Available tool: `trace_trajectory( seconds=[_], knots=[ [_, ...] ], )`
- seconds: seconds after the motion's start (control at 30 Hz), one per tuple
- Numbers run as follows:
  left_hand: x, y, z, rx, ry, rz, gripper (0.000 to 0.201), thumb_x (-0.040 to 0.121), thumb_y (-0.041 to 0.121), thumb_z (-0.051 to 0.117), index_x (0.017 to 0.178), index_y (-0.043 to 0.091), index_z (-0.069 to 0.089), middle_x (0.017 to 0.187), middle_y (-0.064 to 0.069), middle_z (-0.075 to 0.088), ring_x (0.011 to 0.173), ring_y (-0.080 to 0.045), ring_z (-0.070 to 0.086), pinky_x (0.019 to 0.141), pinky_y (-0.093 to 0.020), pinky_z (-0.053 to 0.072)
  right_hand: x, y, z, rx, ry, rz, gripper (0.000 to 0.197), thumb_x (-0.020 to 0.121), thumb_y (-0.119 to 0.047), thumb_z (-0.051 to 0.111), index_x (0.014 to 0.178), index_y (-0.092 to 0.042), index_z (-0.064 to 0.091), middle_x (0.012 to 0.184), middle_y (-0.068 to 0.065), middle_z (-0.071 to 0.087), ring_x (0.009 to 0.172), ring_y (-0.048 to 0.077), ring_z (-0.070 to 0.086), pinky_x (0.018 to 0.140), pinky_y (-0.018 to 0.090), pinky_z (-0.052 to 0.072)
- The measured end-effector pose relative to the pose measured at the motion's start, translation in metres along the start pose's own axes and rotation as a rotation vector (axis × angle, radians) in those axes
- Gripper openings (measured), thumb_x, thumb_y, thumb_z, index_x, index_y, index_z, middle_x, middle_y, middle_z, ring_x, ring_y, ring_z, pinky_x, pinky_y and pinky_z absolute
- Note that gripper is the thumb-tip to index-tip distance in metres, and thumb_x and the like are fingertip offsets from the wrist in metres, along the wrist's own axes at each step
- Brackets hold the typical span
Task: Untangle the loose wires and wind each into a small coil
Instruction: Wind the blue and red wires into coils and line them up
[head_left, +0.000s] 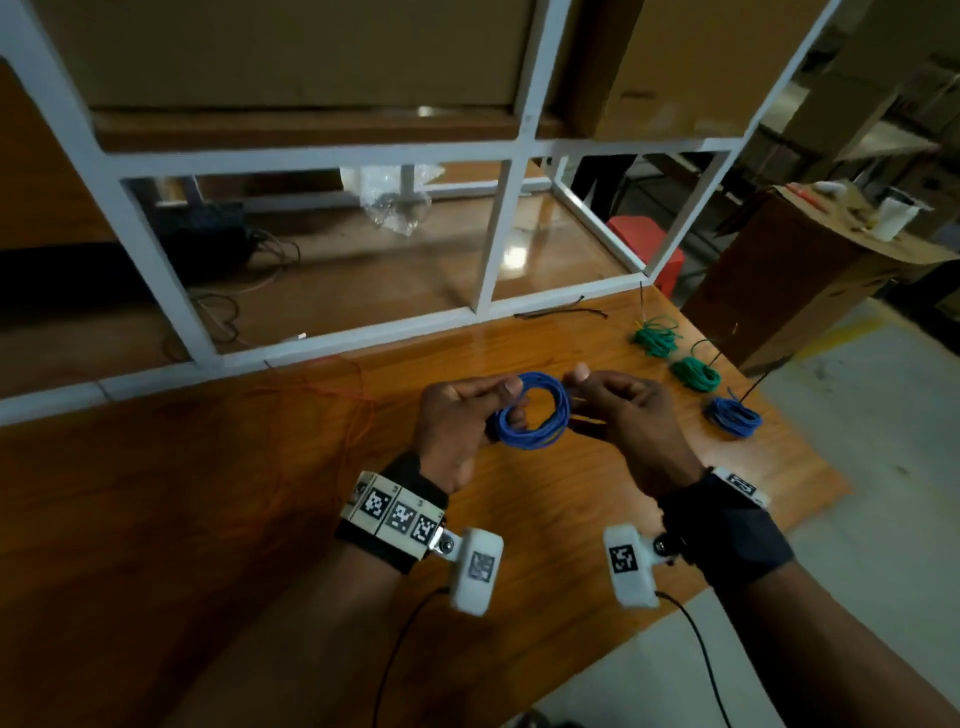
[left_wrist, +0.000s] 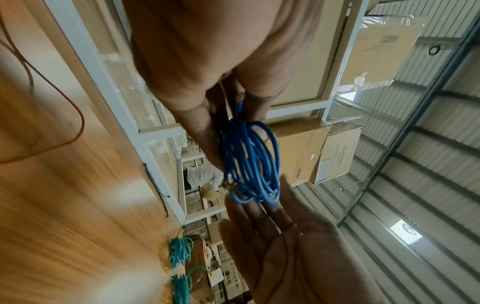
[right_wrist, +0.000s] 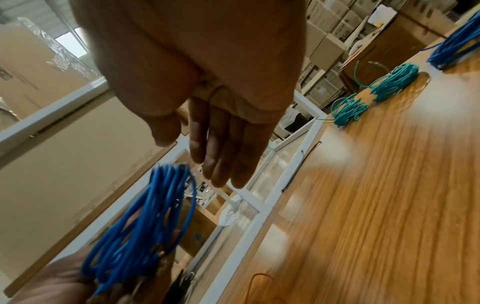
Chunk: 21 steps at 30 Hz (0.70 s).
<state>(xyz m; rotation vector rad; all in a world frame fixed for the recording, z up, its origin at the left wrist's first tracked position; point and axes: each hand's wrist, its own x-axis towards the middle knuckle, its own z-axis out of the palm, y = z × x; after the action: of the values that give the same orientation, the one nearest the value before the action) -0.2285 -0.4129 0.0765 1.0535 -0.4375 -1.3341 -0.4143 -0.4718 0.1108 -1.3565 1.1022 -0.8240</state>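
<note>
Left hand (head_left: 457, 415), at centre frame in the head view, has thumb and fingers curled round the left rim of the blue coil (head_left: 532, 410), gripping it clear above the table (head_left: 208, 519). Right hand (head_left: 623, 410) sits just right of the coil; both wrist views show its fingers straight and together, holding nothing, tips near the coil's right rim, contact not confirmed. The coil stands on edge between the two hands, its opening facing the head camera, so the right hand's approach lies directly leftward. A stripped wire end (left_wrist: 235, 182) projects at the side nearest the right hand's fingers; judged next: tucking it in. To the right on the table lie a finished blue coil (head_left: 732, 415) and two green coils (head_left: 695, 372). A loose orange wire (head_left: 332, 387) remains at left, uncoiled.
</note>
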Motion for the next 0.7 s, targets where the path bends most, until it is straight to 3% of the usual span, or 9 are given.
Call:
trace_trajectory(
  seconds=[0.07, 0.2, 0.27, 0.4, 0.47, 0.53, 0.6, 0.63, 0.7],
  knots=[
    [0.006, -0.001, -0.006, -0.016, 0.025, 0.002, 0.02, 0.086, 0.01, 0.076, 0.104, 0.001, 0.075, 0.095, -0.025, 0.074, 0.072, -0.027, 0.065, 0.073, -0.038, 0.058, 0.004, 0.004, -0.006, -0.02, 0.025, 0.057, 0.033, 0.099, -0.037, 0.065, 0.101, -0.006, 0.077, 0.104, 0.011, 0.079, 0.1, 0.026, 0.076, 0.085, 0.044, 0.061],
    [0.028, -0.008, -0.005, -0.014, 0.088, -0.02, 0.019, 0.089, 0.012, 0.074, 0.106, 0.005, 0.075, 0.096, -0.019, 0.076, 0.079, -0.025, 0.067, 0.075, -0.037, 0.06, 0.024, 0.015, -0.033, -0.128, 0.026, 0.08, 0.022, 0.096, -0.029, 0.072, 0.097, -0.008, 0.077, 0.101, 0.01, 0.079, 0.1, 0.029, 0.075, 0.086, 0.048, 0.061],
    [0.042, -0.016, -0.001, -0.021, 0.14, -0.016, 0.021, 0.088, 0.013, 0.074, 0.107, 0.005, 0.075, 0.094, -0.015, 0.077, 0.081, -0.024, 0.068, 0.077, -0.037, 0.06, 0.045, 0.017, -0.047, -0.144, 0.02, 0.075, 0.02, 0.095, -0.028, 0.073, 0.096, -0.008, 0.077, 0.1, 0.01, 0.079, 0.099, 0.029, 0.075, 0.085, 0.048, 0.062],
    [0.071, -0.026, 0.017, -0.037, 0.262, 0.074, 0.007, 0.089, 0.011, 0.073, 0.094, 0.012, 0.077, 0.087, -0.016, 0.073, 0.072, -0.022, 0.065, 0.067, -0.031, 0.061, 0.101, 0.017, -0.071, 0.001, -0.006, 0.076, 0.017, 0.096, -0.026, 0.072, 0.096, -0.01, 0.076, 0.103, 0.012, 0.078, 0.095, 0.026, 0.075, 0.083, 0.044, 0.061],
    [0.088, -0.031, 0.028, -0.017, 0.326, 0.12, 0.01, 0.089, 0.011, 0.073, 0.098, 0.009, 0.077, 0.088, -0.016, 0.074, 0.071, -0.022, 0.065, 0.068, -0.031, 0.06, 0.137, 0.022, -0.083, -0.014, -0.06, 0.074, 0.018, 0.097, -0.026, 0.072, 0.098, -0.009, 0.076, 0.104, 0.012, 0.078, 0.096, 0.026, 0.075, 0.08, 0.041, 0.063],
    [0.104, -0.036, 0.042, 0.02, 0.386, 0.138, 0.018, 0.089, 0.013, 0.073, 0.106, 0.005, 0.075, 0.089, -0.014, 0.076, 0.072, -0.02, 0.067, 0.07, -0.031, 0.06, 0.178, 0.03, -0.099, -0.099, -0.073, 0.037, 0.015, 0.098, -0.023, 0.071, 0.095, -0.009, 0.076, 0.097, 0.008, 0.079, 0.092, 0.023, 0.075, 0.075, 0.038, 0.062],
    [0.119, -0.042, 0.059, 0.053, 0.433, 0.143, 0.02, 0.089, 0.015, 0.073, 0.107, 0.006, 0.075, 0.091, -0.013, 0.077, 0.074, -0.019, 0.07, 0.069, -0.031, 0.061, 0.222, 0.041, -0.113, -0.274, -0.053, -0.043, 0.017, 0.097, -0.02, 0.071, 0.083, -0.014, 0.077, 0.079, 0.002, 0.076, 0.075, 0.018, 0.071, 0.063, 0.035, 0.057],
    [0.126, -0.045, 0.066, 0.068, 0.453, 0.151, 0.015, 0.09, 0.016, 0.072, 0.102, 0.009, 0.076, 0.091, -0.012, 0.077, 0.076, -0.02, 0.07, 0.07, -0.032, 0.06, 0.247, 0.048, -0.119, -0.431, -0.054, -0.093, 0.02, 0.096, -0.021, 0.071, 0.078, -0.018, 0.076, 0.071, -0.001, 0.072, 0.068, 0.015, 0.066, 0.058, 0.034, 0.051],
    [0.135, -0.049, 0.081, 0.099, 0.474, 0.176, 0.007, 0.091, 0.015, 0.071, 0.089, 0.016, 0.078, 0.086, -0.01, 0.074, 0.073, -0.02, 0.067, 0.069, -0.033, 0.057, 0.286, 0.059, -0.122, -0.781, -0.119, -0.155, 0.019, 0.093, -0.021, 0.069, 0.075, -0.019, 0.075, 0.071, -0.003, 0.068, 0.068, 0.016, 0.062, 0.06, 0.029, 0.041]
  ],
)
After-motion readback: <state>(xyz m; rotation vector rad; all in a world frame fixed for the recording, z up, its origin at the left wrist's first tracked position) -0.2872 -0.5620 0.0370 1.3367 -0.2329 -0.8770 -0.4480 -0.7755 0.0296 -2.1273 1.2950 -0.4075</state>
